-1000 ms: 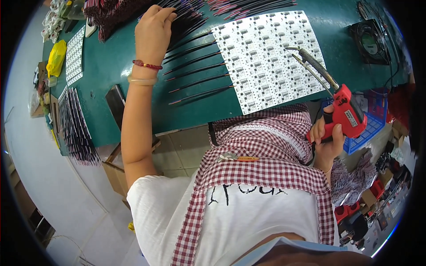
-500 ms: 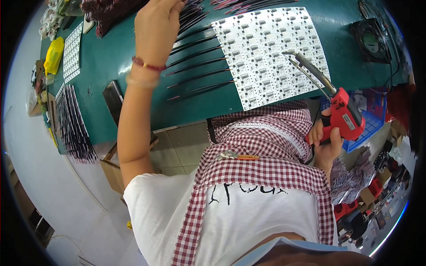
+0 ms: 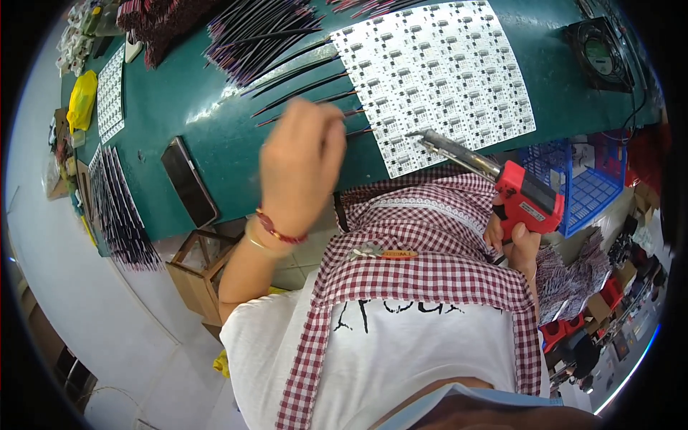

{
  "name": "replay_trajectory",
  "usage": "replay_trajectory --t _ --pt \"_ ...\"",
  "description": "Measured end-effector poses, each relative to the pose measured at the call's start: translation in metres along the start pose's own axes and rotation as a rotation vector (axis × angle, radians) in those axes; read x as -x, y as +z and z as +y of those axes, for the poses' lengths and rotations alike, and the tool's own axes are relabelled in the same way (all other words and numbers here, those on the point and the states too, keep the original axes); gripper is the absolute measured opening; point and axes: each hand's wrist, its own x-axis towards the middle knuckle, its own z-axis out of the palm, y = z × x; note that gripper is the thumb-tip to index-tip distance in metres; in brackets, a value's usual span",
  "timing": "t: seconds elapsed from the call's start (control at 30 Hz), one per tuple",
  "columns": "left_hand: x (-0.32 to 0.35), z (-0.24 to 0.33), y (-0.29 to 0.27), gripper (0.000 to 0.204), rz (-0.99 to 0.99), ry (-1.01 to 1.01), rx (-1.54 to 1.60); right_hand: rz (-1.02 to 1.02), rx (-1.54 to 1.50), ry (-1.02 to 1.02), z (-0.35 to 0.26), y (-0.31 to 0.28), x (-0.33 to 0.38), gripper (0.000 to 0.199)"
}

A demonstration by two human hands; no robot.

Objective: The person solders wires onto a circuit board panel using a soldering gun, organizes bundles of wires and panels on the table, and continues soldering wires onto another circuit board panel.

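Observation:
My right hand point(image 3: 519, 247) grips the red handle of a soldering gun point(image 3: 529, 197). Its metal tip points left over the lower part of a white sheet of circuit boards point(image 3: 441, 79). Over the table's near edge hangs my left hand point(image 3: 301, 154), slightly blurred, with fingers curled; whatever is between them is hidden. Just beyond it, several thin dark wires point(image 3: 304, 92) lie in a row, their right ends at the sheet's left edge. A thick bundle of dark wires point(image 3: 254, 39) rests farther back.
On the green table point(image 3: 161, 93) lie a phone point(image 3: 188, 183), a second board sheet with wires point(image 3: 123, 208), a bare board sheet point(image 3: 111, 93) and a yellow bag point(image 3: 82, 100). A black fan point(image 3: 600, 57) stands back right. Below the right side is a blue crate point(image 3: 591, 197).
My left hand has come from the wire bundle at the back down toward the near edge. The soldering gun has shifted left and tilted lower, its tip nearer the sheet's lower left part.

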Motion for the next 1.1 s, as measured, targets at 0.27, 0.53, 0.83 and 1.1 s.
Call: replay_trajectory --t 0.27,0.53,0.83,1.1 --pt "-0.102 -0.085 -0.003 0.012 0.054 0.293 -0.401 0.014 -0.050 -0.146 -0.001 0.003 -0.006 0.065" --pt "-0.082 -0.039 -0.026 0.011 0.022 0.166 -0.164 0.089 -0.139 -0.171 0.002 -0.003 0.004 0.066" --pt "0.016 0.001 0.013 0.013 -0.319 -0.042 0.082 -0.053 -0.023 0.048 0.006 -0.003 0.006 0.067" --pt "0.014 0.001 0.018 0.014 -0.270 -0.070 0.045 -0.125 0.012 0.031 0.016 0.004 -0.002 0.056"
